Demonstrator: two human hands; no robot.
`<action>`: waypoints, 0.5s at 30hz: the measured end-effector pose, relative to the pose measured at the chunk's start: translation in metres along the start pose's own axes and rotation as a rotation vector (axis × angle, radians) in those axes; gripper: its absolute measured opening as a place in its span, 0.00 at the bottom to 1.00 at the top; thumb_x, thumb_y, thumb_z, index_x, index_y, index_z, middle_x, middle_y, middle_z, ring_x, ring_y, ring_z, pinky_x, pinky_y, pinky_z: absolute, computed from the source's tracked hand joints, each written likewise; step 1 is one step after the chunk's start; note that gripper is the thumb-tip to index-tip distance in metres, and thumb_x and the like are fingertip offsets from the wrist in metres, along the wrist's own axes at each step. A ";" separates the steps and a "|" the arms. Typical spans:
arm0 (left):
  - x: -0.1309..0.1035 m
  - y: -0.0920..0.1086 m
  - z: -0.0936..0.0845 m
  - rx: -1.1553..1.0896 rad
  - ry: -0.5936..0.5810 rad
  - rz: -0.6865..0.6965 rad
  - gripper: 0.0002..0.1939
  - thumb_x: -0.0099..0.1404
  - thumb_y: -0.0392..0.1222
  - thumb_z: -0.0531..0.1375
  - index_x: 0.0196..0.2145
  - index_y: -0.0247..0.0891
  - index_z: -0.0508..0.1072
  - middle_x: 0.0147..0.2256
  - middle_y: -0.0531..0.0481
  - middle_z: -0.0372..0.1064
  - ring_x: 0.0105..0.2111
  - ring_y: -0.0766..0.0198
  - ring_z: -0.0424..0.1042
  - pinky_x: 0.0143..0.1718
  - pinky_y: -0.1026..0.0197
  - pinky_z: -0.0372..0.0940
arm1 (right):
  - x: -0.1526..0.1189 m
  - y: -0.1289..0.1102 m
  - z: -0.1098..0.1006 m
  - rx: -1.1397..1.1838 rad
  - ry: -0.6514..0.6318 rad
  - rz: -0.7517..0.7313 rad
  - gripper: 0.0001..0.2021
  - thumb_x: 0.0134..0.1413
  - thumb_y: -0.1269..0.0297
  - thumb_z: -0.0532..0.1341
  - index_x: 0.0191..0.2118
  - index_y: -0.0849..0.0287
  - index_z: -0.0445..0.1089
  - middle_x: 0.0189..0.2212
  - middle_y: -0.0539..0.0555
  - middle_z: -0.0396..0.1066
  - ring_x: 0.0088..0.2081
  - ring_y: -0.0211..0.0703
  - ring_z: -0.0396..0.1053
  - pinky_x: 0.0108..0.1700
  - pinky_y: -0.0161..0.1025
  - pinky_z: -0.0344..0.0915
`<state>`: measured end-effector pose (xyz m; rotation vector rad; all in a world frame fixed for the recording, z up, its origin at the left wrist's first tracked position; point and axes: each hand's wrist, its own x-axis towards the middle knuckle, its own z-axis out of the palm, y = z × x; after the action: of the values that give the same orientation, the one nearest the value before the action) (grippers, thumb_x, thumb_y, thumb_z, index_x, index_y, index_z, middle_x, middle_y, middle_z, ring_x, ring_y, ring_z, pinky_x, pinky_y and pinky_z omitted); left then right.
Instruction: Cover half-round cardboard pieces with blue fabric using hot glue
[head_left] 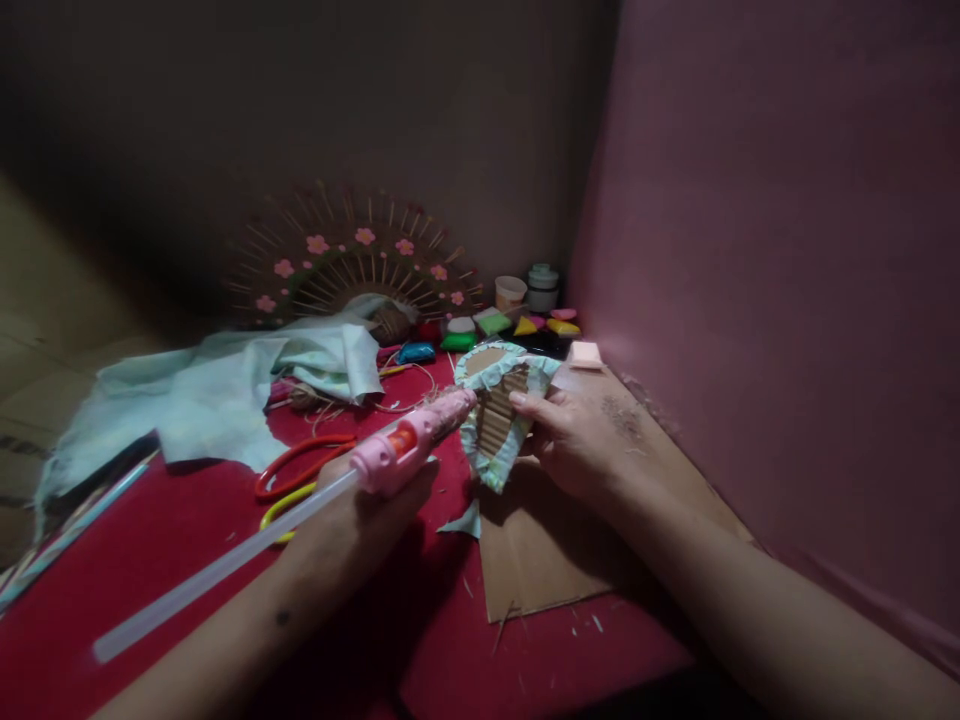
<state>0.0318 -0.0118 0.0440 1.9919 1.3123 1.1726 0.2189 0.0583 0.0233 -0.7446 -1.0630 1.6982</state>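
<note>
My left hand [367, 510] is closed round a pink glue gun [397, 450], with a long clear glue stick [225, 570] sticking out of its back end. The gun's tip points at a small cardboard piece [499, 415] edged with folded light-green patterned fabric. Between the thumb and fingers of my right hand [566, 435], this piece is held up by its right side. Just behind it lies a rounded cardboard piece [484, 362] with the same fabric edging. Whether the tip touches the cardboard is hard to tell.
Red-handled scissors [300, 460] and a yellow handle [281, 515] lie near my left hand. Light-green fabric [187, 390] spreads at the left. A cardboard sheet [547, 560] lies beneath my right hand. Coloured packets [457, 340], a cup [511, 290] and a flowered stick fan [364, 250] stand behind.
</note>
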 end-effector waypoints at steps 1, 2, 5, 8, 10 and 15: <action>0.000 0.000 0.000 0.000 -0.006 0.001 0.23 0.65 0.40 0.56 0.57 0.43 0.67 0.59 0.53 0.63 0.61 0.51 0.59 0.64 0.52 0.52 | 0.000 0.000 0.000 0.000 0.002 0.004 0.10 0.45 0.60 0.64 0.35 0.59 0.71 0.31 0.54 0.75 0.30 0.45 0.72 0.32 0.42 0.68; 0.000 0.000 0.000 -0.002 -0.014 -0.002 0.23 0.65 0.38 0.55 0.58 0.42 0.67 0.59 0.53 0.63 0.61 0.52 0.59 0.64 0.52 0.52 | 0.000 0.000 0.000 0.001 0.002 0.008 0.10 0.45 0.60 0.64 0.35 0.59 0.71 0.31 0.54 0.75 0.31 0.45 0.72 0.33 0.42 0.68; 0.000 -0.001 0.000 0.003 -0.044 -0.002 0.23 0.65 0.37 0.55 0.58 0.41 0.67 0.60 0.52 0.63 0.61 0.52 0.59 0.64 0.51 0.52 | -0.001 -0.001 0.001 0.009 0.002 0.013 0.10 0.44 0.61 0.64 0.34 0.59 0.71 0.31 0.54 0.75 0.30 0.45 0.72 0.33 0.42 0.68; 0.000 -0.001 -0.001 -0.007 -0.034 0.018 0.22 0.65 0.38 0.55 0.58 0.43 0.67 0.60 0.53 0.62 0.61 0.53 0.58 0.64 0.51 0.51 | -0.001 -0.003 0.001 0.002 -0.004 0.009 0.10 0.45 0.60 0.63 0.34 0.58 0.71 0.31 0.54 0.75 0.29 0.45 0.72 0.30 0.42 0.68; 0.000 -0.001 -0.001 -0.005 -0.006 0.023 0.22 0.66 0.39 0.55 0.57 0.44 0.67 0.60 0.53 0.62 0.62 0.54 0.58 0.65 0.52 0.50 | -0.001 -0.003 0.001 0.001 -0.003 0.003 0.10 0.45 0.60 0.63 0.34 0.58 0.71 0.31 0.54 0.75 0.29 0.45 0.72 0.30 0.42 0.68; 0.000 0.001 -0.002 0.039 0.048 -0.011 0.22 0.65 0.43 0.57 0.56 0.42 0.68 0.60 0.51 0.62 0.62 0.52 0.57 0.65 0.51 0.49 | -0.001 -0.003 0.002 -0.011 0.012 0.001 0.12 0.44 0.60 0.64 0.36 0.57 0.72 0.31 0.54 0.75 0.32 0.47 0.73 0.32 0.43 0.69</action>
<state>0.0307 -0.0118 0.0455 1.9929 1.3777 1.2055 0.2193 0.0576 0.0268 -0.7615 -1.0647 1.6880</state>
